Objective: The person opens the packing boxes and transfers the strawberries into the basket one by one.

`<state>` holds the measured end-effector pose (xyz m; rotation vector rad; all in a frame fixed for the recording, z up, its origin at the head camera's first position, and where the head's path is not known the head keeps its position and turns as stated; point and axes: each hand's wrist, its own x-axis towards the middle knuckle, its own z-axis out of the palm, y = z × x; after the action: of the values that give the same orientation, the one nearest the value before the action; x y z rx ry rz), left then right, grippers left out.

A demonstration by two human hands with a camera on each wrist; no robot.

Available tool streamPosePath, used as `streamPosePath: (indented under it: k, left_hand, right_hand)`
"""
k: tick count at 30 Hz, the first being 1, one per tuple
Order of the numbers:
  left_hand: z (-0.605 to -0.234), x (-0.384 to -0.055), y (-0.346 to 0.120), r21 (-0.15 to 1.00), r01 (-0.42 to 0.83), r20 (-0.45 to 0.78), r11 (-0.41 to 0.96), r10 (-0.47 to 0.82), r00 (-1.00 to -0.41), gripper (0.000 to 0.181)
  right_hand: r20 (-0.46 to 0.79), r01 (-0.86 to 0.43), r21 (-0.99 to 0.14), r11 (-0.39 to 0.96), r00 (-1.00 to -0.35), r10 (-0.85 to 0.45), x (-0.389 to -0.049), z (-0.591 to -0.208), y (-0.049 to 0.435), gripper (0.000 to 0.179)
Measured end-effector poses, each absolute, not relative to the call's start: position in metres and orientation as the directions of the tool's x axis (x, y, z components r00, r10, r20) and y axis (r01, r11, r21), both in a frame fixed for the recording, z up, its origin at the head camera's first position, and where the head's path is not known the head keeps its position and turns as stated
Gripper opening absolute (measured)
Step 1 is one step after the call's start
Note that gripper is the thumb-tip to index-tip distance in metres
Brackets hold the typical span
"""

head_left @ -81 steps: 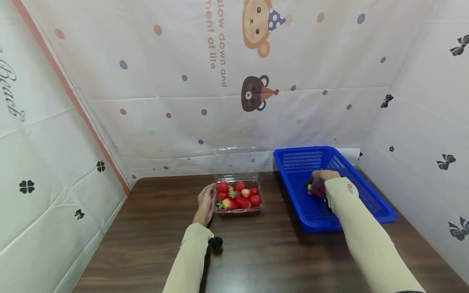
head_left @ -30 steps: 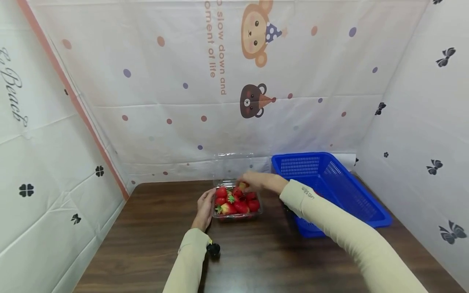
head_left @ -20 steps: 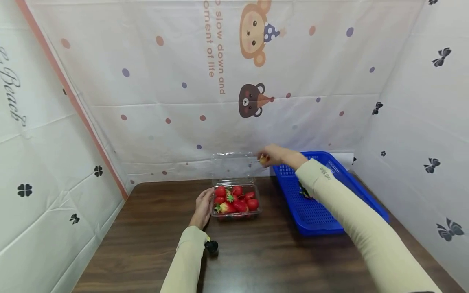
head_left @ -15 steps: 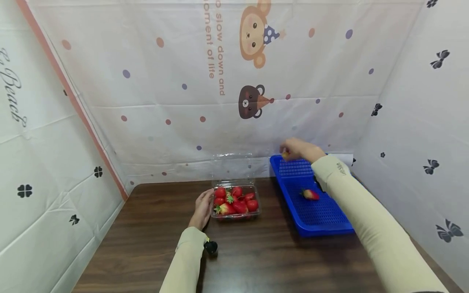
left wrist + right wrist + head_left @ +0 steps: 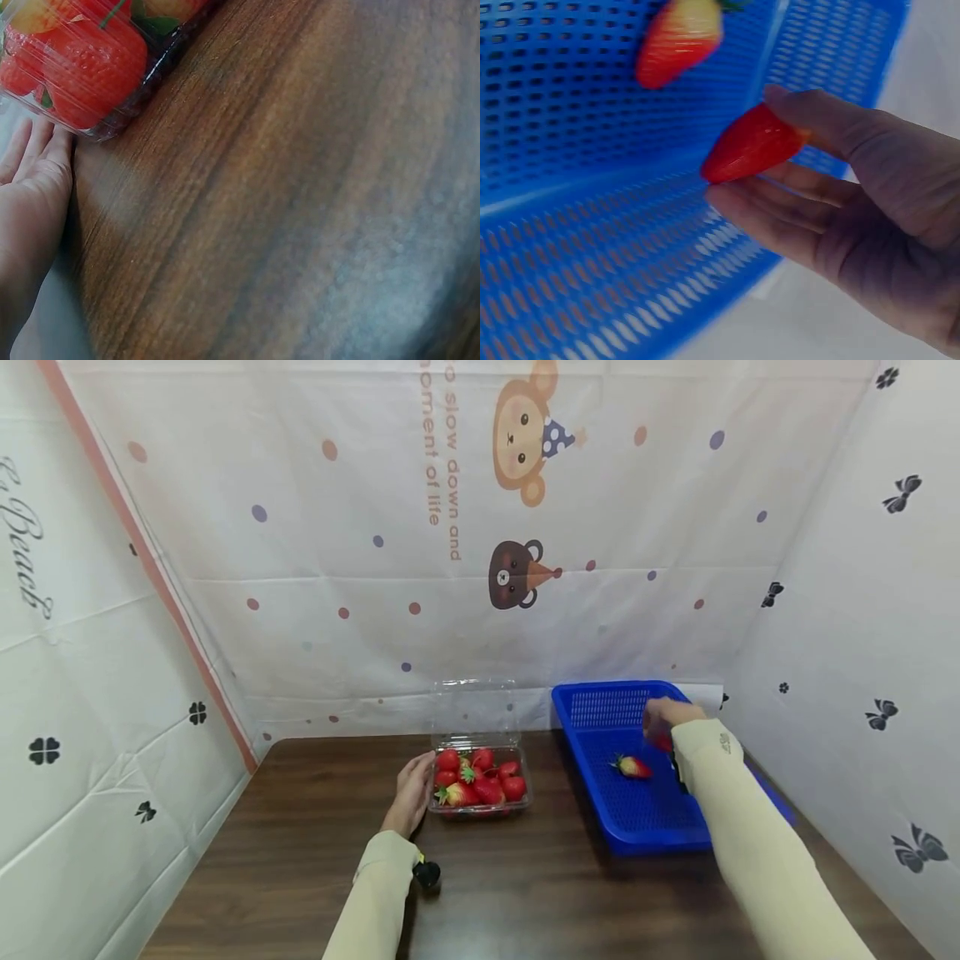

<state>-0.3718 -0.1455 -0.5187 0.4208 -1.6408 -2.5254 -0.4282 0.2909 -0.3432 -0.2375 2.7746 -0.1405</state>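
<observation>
Right hand [image 5: 666, 715] lower over brown table [image 5: 517, 902]

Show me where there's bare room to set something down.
The table is bare left of the left hand, between box and basket, and between the sleeves. Crowded: the box, full of berries, and the basket beside its lying berry, where the right hand holds another berry.

Your head view is bright, with pale glare on the near tabletop [image 5: 495, 902] and shadow beside the blue basket [image 5: 652, 842]. Your left-wrist view blurs toward the lower right; your right-wrist view is dimmer and soft, your right hand [image 5: 874, 199] shaded.
</observation>
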Motion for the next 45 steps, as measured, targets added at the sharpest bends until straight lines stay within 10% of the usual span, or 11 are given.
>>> streamPosePath:
  k: [15,25,31,36,45]
  left_hand:
    - [-0.521,-0.37,-0.147,0.907,-0.053,-0.167,-0.418,-0.242,-0.956,0.026]
    - [-0.52,-0.369,-0.146,0.894,-0.06,-0.181,-0.444,-0.237,-0.955,0.021]
    - [-0.521,-0.368,-0.147,0.893,-0.056,-0.173,-0.447,-0.227,-0.958,0.027]
    - [-0.522,-0.365,-0.147,0.902,-0.075,-0.188,-0.425,-0.229,-0.955,0.028]
    - [-0.519,-0.366,-0.147,0.91,-0.075,-0.182,-0.407,-0.231,-0.956,0.03]
  right_hand:
    - [-0.431,0.115,-0.333,0.936,-0.901,-0.043,-0.42,-0.39,0.289,0.034]
    - [-0.49,0.037,-0.225,0.974,-0.868,-0.081,-0.423,-0.361,0.27,0.029]
    - [-0.395,-0.314,-0.144,0.938,-0.851,-0.346,-0.434,-0.316,0.221,0.034]
    - [-0.295,-0.675,0.05,0.736,-0.714,-0.635,-0.422,-0.307,0.155,0.032]
    - [-0.362,-0.821,0.012,0.571,-0.536,-0.763,-0.368,-0.357,0.086,0.031]
